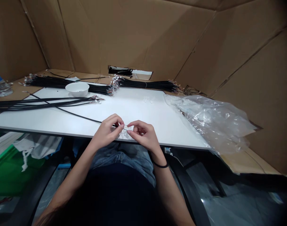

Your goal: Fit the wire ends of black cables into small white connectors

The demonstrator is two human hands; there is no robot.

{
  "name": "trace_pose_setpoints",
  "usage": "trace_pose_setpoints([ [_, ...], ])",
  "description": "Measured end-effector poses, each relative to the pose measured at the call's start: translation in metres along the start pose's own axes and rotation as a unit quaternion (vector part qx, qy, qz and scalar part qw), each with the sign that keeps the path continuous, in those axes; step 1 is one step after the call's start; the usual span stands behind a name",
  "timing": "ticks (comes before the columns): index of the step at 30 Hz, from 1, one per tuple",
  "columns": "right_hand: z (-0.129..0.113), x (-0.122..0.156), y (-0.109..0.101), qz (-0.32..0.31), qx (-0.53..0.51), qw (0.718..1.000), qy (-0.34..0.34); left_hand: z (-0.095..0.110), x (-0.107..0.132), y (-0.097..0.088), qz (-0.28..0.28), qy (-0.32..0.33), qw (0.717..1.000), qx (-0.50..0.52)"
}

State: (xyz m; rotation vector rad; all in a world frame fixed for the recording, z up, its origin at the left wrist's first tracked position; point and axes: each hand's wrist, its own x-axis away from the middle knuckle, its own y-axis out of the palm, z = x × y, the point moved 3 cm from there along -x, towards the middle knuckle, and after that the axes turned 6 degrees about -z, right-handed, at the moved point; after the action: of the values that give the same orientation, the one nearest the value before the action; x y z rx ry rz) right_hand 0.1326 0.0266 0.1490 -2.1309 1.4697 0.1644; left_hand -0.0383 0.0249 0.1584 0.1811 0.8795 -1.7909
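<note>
Black cable (87, 118) lies across the tabletop (134, 108), its long axis slanting from the far left side down and rightward to the near edge, where its end sits between the two hands. Left hand (108, 129) is the nearer: thumb and fingers are closed in a pinch at the jacket's end, so the cable enters from that hand's left. Thin wires (123, 133) fan out past these fingertips, pointing right and somewhat down, towards the right hand. Right hand (144, 133) faces the left, slightly apart from it, thumb and forefinger a little parted around the wire tips, other fingers curled; cannot tell whether a strand is caught there. Key relation: cable end and right fingertips lie roughly in line, with only the fanned strands between. A small white piece shows by the strands; shape not resolved. Further off, loose cables (40, 104) lie left, crossed by the cable; white bowl (77, 90) stands beyond them; plastic bag (211, 116) lies well to the right.
</note>
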Motion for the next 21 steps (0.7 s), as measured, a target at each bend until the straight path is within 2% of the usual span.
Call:
trace_pose_setpoints([
  [10,0.0026,-0.0016,-0.0001,0.031,-0.028,0.998,0.038,0.0008,0.0002,-0.0003,0.012,-0.003,1.000,-0.003],
  [13,0.0051,-0.0030,-0.0009,0.022,-0.024,0.998,0.057,0.0010,-0.0001,-0.0012,0.009,0.005,1.000,0.001],
  [21,0.0073,-0.0056,-0.0041,0.006,-0.078,0.993,0.091,0.0031,0.0000,-0.0032,-0.040,0.034,0.998,0.022],
])
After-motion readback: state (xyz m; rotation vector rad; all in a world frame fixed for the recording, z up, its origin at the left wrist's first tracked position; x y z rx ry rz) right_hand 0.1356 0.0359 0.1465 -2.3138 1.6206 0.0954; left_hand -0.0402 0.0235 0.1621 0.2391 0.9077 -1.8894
